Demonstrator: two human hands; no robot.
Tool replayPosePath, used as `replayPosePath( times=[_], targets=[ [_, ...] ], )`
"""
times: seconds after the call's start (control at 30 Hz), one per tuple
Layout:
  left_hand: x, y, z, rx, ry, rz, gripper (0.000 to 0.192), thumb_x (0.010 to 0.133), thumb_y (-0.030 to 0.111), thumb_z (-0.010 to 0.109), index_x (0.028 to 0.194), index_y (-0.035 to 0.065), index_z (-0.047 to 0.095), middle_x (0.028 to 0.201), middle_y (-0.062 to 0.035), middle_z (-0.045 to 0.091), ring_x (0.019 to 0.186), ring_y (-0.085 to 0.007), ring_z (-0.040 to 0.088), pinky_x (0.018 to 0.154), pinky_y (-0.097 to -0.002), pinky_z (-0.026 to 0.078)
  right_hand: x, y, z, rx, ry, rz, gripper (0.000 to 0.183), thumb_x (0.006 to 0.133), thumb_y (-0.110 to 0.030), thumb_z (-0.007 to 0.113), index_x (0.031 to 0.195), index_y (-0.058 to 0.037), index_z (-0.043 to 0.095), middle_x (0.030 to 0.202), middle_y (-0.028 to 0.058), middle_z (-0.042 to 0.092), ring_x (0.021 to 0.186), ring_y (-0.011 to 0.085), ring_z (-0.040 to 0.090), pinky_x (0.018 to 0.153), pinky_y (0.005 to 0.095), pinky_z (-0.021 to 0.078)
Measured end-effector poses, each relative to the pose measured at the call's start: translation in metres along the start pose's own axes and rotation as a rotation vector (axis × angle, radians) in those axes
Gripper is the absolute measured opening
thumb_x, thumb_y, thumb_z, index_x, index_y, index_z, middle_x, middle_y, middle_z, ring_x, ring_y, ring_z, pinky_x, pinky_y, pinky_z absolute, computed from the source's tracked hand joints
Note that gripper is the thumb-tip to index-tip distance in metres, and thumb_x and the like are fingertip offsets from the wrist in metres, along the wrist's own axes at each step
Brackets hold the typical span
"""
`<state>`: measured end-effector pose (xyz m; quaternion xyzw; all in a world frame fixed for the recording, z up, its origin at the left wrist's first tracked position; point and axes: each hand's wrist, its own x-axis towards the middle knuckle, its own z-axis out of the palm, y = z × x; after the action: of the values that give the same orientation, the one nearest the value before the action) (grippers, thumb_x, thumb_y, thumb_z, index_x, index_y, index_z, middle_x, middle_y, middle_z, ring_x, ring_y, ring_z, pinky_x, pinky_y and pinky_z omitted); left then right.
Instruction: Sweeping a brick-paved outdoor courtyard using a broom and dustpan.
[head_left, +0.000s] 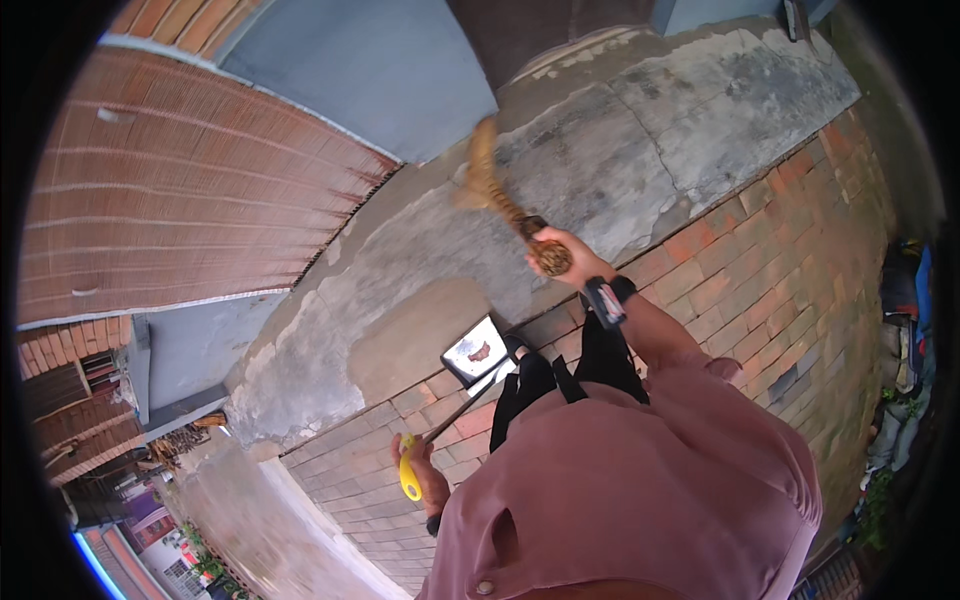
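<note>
My right hand grips the bound end of a short straw hand broom. The bristles point away from me over the concrete strip and are blurred. My left hand is closed on a yellow plastic handle at the end of a thin dark rod. The rod runs to a dustpan with a white inside and a dark rim, resting on the ground just before my feet. A small reddish-brown piece of debris lies in the dustpan. The broom is apart from the dustpan.
Under my feet is brick paving, bordered by a cracked concrete strip. A grey-blue wall and a reddish slatted blind stand beyond it. Stacked firewood is at left, and assorted items line the right edge.
</note>
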<state>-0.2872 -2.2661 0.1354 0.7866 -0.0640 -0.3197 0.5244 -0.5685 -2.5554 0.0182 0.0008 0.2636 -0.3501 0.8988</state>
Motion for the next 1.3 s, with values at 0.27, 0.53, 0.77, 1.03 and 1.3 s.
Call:
replayPosePath(
  times=[0.27,0.53,0.77,1.03,1.3],
  targets=[
    [-0.051,0.005,0.053,-0.031,0.058,-0.018,0.041,0.073,0.003,0.049,0.113,0.0057,0.038,0.095,-0.0089,0.049,0.09,-0.017,0.05,0.075,-0.0289,0.042,-0.031,-0.08,-0.04,0.14,0.182,0.036,0.021,0.072,-0.014,0.059,0.084,0.0001,0.05,0.071,0.0132,0.054,0.062,0.022,0.056,0.053,0.0284,0.0471],
    [-0.071,0.001,0.076,-0.009,0.078,-0.102,0.042,0.07,0.0,0.05,0.11,0.0069,0.04,0.092,-0.0091,0.051,0.087,-0.0176,0.051,0.071,-0.0273,0.042,-0.042,-0.091,-0.027,-0.001,0.114,-0.127,0.017,0.074,-0.016,0.055,0.083,-0.0048,0.047,0.071,0.009,0.055,0.062,0.0185,0.057,0.053,0.0304,0.0468],
    [-0.083,0.011,0.098,-0.004,0.028,-0.109,0.044,0.069,0.002,0.05,0.111,0.0072,0.04,0.093,-0.0099,0.052,0.089,-0.018,0.051,0.071,-0.0278,0.041,-0.003,-0.179,-0.034,-0.656,0.028,-0.65,0.028,0.076,-0.019,0.058,0.097,-0.0024,0.049,0.089,0.0109,0.055,0.075,0.0178,0.057,0.062,0.0291,0.0495],
    [-0.086,0.005,0.103,0.008,0.009,-0.098,0.042,0.072,0.004,0.052,0.112,0.009,0.041,0.097,-0.0092,0.051,0.091,-0.0175,0.051,0.071,-0.0276,0.039,-0.076,-0.149,-0.12,0.216,0.3,-0.253,0.02,0.075,-0.016,0.057,0.086,-0.0006,0.05,0.077,0.0125,0.056,0.069,0.0223,0.057,0.057,0.0297,0.0497],
    [-0.104,-0.012,0.094,0.01,0.107,-0.115,0.043,0.073,0.006,0.051,0.114,0.0093,0.04,0.101,-0.0103,0.05,0.096,-0.0187,0.048,0.076,-0.0299,0.038,-0.099,-0.081,-0.041,0.063,0.137,-0.023,0.019,0.075,-0.016,0.056,0.084,-0.0015,0.047,0.072,0.0114,0.055,0.062,0.0211,0.057,0.053,0.0318,0.0485]
  ],
)
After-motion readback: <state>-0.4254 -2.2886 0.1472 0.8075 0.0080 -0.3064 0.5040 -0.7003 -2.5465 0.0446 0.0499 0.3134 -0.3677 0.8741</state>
